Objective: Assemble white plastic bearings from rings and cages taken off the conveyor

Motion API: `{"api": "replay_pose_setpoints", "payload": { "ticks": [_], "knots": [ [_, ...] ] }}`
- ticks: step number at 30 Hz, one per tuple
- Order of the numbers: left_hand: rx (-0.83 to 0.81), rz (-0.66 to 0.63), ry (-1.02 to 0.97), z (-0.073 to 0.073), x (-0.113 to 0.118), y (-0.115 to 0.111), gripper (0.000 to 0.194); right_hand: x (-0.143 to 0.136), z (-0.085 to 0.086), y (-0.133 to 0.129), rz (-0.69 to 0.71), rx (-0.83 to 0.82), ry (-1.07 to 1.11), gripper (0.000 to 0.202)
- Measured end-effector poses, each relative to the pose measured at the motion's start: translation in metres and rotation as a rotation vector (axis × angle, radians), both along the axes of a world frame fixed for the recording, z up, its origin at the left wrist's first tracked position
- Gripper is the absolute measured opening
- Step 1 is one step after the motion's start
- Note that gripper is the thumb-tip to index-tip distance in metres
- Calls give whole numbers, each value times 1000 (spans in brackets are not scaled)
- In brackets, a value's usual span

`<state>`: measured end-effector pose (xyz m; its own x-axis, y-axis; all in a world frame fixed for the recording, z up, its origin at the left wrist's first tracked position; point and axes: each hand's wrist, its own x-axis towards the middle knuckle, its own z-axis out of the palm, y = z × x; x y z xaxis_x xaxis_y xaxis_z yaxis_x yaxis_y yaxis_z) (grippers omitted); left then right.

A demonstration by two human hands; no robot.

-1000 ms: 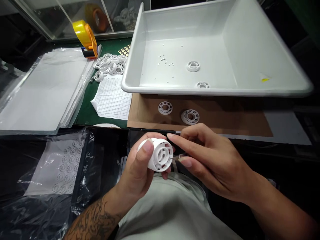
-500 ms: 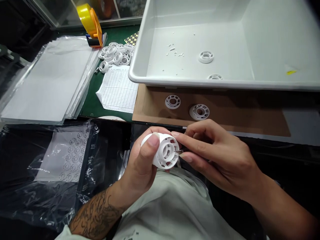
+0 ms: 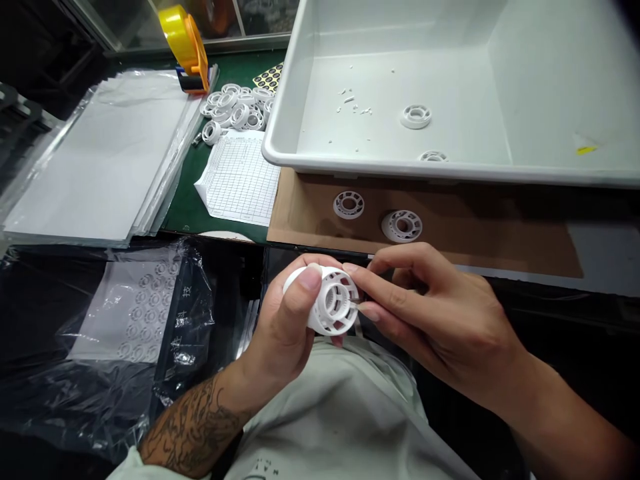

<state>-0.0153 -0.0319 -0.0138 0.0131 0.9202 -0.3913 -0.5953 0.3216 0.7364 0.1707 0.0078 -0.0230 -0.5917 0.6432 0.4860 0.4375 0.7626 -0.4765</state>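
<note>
My left hand (image 3: 285,317) is wrapped round a white plastic ring part (image 3: 321,315), thumb on its outer side. The part's slotted face, with a round toothed bore, is turned toward my right hand. My right hand (image 3: 440,310) has its fingers pinched at the right rim of the part. A small thin blade-like tool (image 3: 355,305) pokes out between finger and thumb, touching a slot by the rim; most of it is hidden by the fingers. On the brown cardboard (image 3: 300,217) beyond my hands lie two similar rings, one flat (image 3: 349,205) and one thicker (image 3: 403,226).
A large white tub (image 3: 450,170) holds two ring parts and small white scraps. Left of it are a pile of white rings (image 3: 237,110), a printed grid sheet (image 3: 243,180), a tape dispenser (image 3: 193,57) and bagged white sheets (image 3: 100,160). Dark plastic wrap (image 3: 45,313) covers the lower left.
The part has tilted slightly in my left hand, and the tool tip shows less between my right fingers. The whole view has shifted slightly.
</note>
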Motion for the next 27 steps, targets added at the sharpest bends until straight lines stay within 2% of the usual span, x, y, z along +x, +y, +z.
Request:
{"api": "replay_pose_setpoints", "payload": {
  "ticks": [8, 14, 16, 18, 21, 24, 27],
  "knots": [
    [-8, 16, 19, -4, 0, -1, 50, -1, 1, -1, -2, -29, 5, 28],
    [3, -9, -33, -4, 1, -1, 49, 2, 5, 8, 154, -268, 124, 33],
    [-19, -12, -43, -2, 1, 1, 49, 3, 7, 10, 157, -309, 213, 37],
    [-43, -2, -47, -2, 1, 3, 48, 3, 9, 8, 137, -293, 263, 36],
    [-55, 0, -35, -2, 0, 3, 48, 1, 8, 4, 152, -193, 236, 21],
    [8, 15, 11, -6, 1, -1, 51, -5, 3, 1, 182, -82, 155, 14],
    [85, 21, 89, -12, 2, -4, 57, -11, -1, 2, 223, -63, 140, 17]
  ]
}}
